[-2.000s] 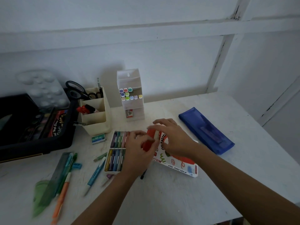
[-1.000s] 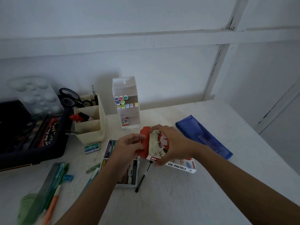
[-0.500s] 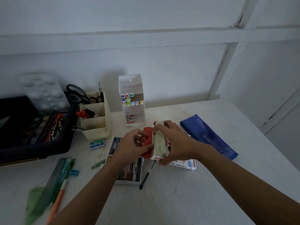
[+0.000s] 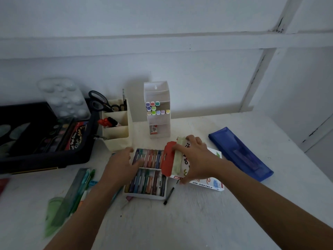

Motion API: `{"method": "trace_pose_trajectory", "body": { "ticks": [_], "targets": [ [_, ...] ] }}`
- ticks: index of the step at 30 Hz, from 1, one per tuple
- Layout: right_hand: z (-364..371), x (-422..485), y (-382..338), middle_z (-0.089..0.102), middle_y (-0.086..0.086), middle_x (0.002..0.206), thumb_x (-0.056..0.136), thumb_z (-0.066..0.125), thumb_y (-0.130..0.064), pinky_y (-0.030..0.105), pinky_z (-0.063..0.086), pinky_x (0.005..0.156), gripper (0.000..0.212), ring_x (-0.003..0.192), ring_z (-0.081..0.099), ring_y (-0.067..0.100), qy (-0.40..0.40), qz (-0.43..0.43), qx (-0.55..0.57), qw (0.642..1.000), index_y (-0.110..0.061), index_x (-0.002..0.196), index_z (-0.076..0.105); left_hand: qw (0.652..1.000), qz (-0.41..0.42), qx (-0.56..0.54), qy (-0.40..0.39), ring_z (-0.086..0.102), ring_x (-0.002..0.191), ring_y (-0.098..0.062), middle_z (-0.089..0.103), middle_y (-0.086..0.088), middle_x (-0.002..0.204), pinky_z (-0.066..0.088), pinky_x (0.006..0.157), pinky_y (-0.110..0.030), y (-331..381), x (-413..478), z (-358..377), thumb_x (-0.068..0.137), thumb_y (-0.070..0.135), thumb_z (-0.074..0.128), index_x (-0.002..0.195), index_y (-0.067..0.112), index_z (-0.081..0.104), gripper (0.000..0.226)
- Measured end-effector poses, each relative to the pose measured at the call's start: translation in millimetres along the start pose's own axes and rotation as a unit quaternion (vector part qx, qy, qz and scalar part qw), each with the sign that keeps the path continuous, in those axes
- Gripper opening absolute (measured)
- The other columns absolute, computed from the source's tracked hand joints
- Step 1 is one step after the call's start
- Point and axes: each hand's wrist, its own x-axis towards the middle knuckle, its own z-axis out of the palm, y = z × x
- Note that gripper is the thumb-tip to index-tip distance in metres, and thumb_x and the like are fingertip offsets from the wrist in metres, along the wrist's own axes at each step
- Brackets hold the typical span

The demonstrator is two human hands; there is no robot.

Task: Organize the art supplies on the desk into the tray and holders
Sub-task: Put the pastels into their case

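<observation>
- Two hands over the desk (image 4: pixel 198 222): a left hand (image 4: pixel 122 165) and a right hand (image 4: pixel 196 156).
- One pastel box (image 4: pixel 209 184) and one open pastel tray (image 4: pixel 144 195) holding two rows of sticks (image 4: pixel 147 181).
- Two holders: a cream holder (image 4: pixel 117 143) and a white holder (image 4: pixel 158 130).
- Ten markers (image 4: pixel 153 112) in the white holder.
- One black tray (image 4: pixel 45 160), one blue pencil case (image 4: pixel 239 154), one black pen (image 4: pixel 168 195), one clear palette (image 4: pixel 63 98).
- One green ruler (image 4: pixel 72 195).

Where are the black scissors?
In the head view, left of centre: the black scissors stand in the cream holder's back compartment, between the black tray and the white marker stand.
</observation>
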Motion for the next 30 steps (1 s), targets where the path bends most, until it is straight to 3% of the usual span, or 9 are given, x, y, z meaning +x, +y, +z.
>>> {"method": "trace_pose_trajectory", "body": {
  "ticks": [3,5,7,10,15,20,23,26,30],
  "targets": [
    [6,4,1,0.020,0.003,0.144,0.060,0.084,-0.064,0.054,0.022,0.116,0.108,0.136,0.016,0.028,-0.010,0.016,-0.001,1.000,-0.050,0.144,0.017,0.995,-0.045,0.052,-0.078,0.064,0.104,-0.022,0.067,-0.005,0.116,0.054,0.090,-0.038,-10,3,6,0.092,0.064,0.058,0.117,0.021,0.059,0.050],
    [12,6,1,0.021,0.003,0.143,0.059,0.084,-0.064,0.056,0.022,0.116,0.109,0.136,0.018,0.029,-0.018,0.025,0.002,1.000,-0.052,0.142,0.016,0.994,-0.063,0.033,-0.084,0.065,0.095,-0.019,0.069,0.000,0.106,0.056,0.089,-0.041,-11,7,8,0.090,0.068,0.057,0.102,0.023,0.058,0.046],
    [16,8,0,0.021,0.003,0.144,0.058,0.084,-0.065,0.059,0.019,0.116,0.109,0.137,0.017,0.030,-0.031,0.032,-0.004,0.999,-0.053,0.141,0.013,0.993,-0.076,0.037,-0.082,0.065,0.094,-0.019,0.069,0.003,0.101,0.054,0.092,-0.043,-13,11,10,0.088,0.071,0.055,0.099,0.025,0.060,0.047],
    [18,8,-4,0.020,0.005,0.148,0.060,0.083,-0.065,0.061,0.014,0.118,0.109,0.141,0.015,0.032,-0.043,0.037,-0.015,0.998,-0.055,0.142,0.012,0.990,-0.100,-0.038,-0.095,0.063,0.103,-0.024,0.065,0.000,0.106,0.050,0.099,-0.046,-9,16,10,0.090,0.066,0.058,0.101,0.024,0.058,0.043],
    [20,5,-7,0.014,0.005,0.154,0.062,0.082,-0.066,0.061,0.008,0.120,0.110,0.144,0.010,0.033,-0.038,0.044,-0.024,0.998,-0.052,0.147,0.013,0.966,-0.139,-0.204,-0.081,0.066,0.104,-0.024,0.068,-0.007,0.119,0.054,0.098,-0.046,-7,24,12,0.094,0.052,0.063,0.123,0.014,0.060,0.048],
    [19,1,-7,0.013,0.002,0.154,0.065,0.082,-0.063,0.057,0.009,0.121,0.106,0.145,0.008,0.030,-0.034,0.036,-0.009,0.999,-0.049,0.148,0.018,0.936,-0.112,-0.331,-0.043,0.066,0.094,-0.014,0.067,-0.004,0.114,0.054,0.073,-0.031,-5,19,14,0.101,0.047,0.054,0.124,0.017,0.056,0.037],
    [14,-2,-8,0.013,0.001,0.153,0.065,0.084,-0.060,0.054,0.011,0.122,0.105,0.144,0.008,0.029,-0.034,0.039,0.012,0.999,-0.047,0.148,0.021,0.919,-0.100,-0.379,-0.030,0.067,0.094,-0.016,0.068,-0.005,0.114,0.052,0.071,-0.031,-4,14,14,0.104,0.044,0.049,0.124,0.019,0.054,0.032],
    [12,-4,-6,0.013,0.000,0.154,0.065,0.085,-0.059,0.051,0.016,0.120,0.105,0.143,0.010,0.028,-0.032,0.041,0.028,0.998,-0.047,0.147,0.022,0.891,-0.106,-0.435,-0.072,0.069,0.099,-0.018,0.069,-0.003,0.116,0.055,0.073,-0.033,-8,12,9,0.104,0.047,0.047,0.129,0.025,0.052,0.033],
    [7,-7,-6,0.014,-0.001,0.154,0.065,0.085,-0.058,0.047,0.020,0.118,0.104,0.143,0.012,0.025,-0.028,0.039,0.040,0.998,-0.046,0.148,0.023,0.818,-0.136,-0.527,-0.189,0.074,0.101,-0.028,0.074,-0.009,0.116,0.061,0.075,-0.042,-17,13,-1,0.103,0.042,0.052,0.133,0.026,0.056,0.034]
  ]
}}
